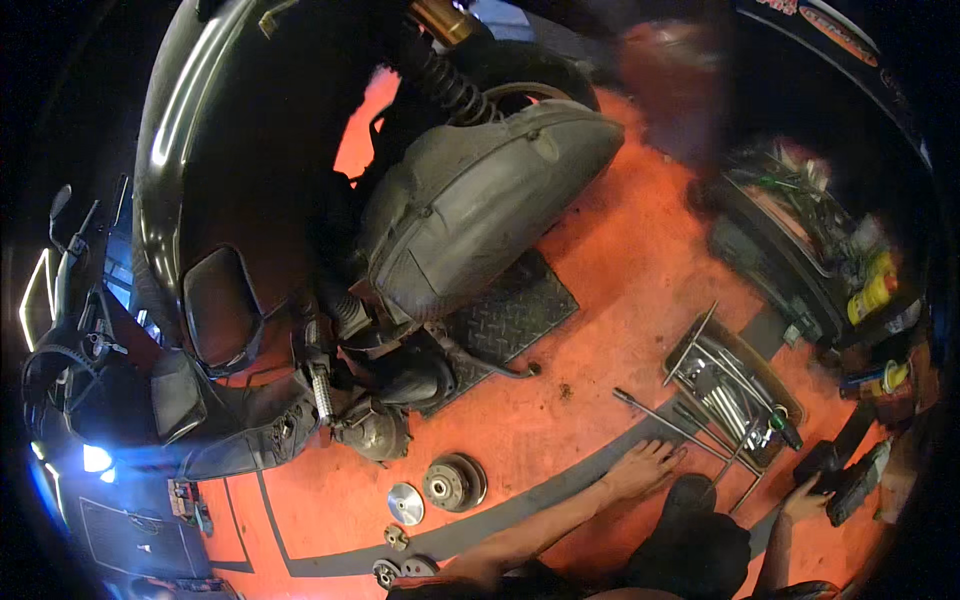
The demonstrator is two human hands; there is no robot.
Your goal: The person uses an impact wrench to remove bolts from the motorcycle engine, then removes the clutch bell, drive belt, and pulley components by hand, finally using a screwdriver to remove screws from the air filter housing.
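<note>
1. Left hand: positioned right of the lower centre of the frame, with its forearm entering from the lower edge. The fingers were apart and pointed toward the upper right, with nothing visible between them. Contact with the orange floor could not be confirmed.
2. Right hand: positioned at the lower right, just beside a dark object. The fingers were partly hidden; whether they were closed on that object could not be told.
3. Dark block: lay just right of the right hand, tilted toward the upper right.
4. Tool tray: stood on the floor right of centre, above and between both hands. It held metal wrenches and a green-handled tool.
5. Long metal rod: extended diagonally at the left of the tray, near the left hand.
6. Round drum part and silver disc: lay side by side at the lower centre-left, well apart from the left hand's fingers. A small metal part lay below the disc.
7. Scooter: occupied the upper left and upper centre.
8. Yellow bottle: located at the right, above the right hand.
</note>
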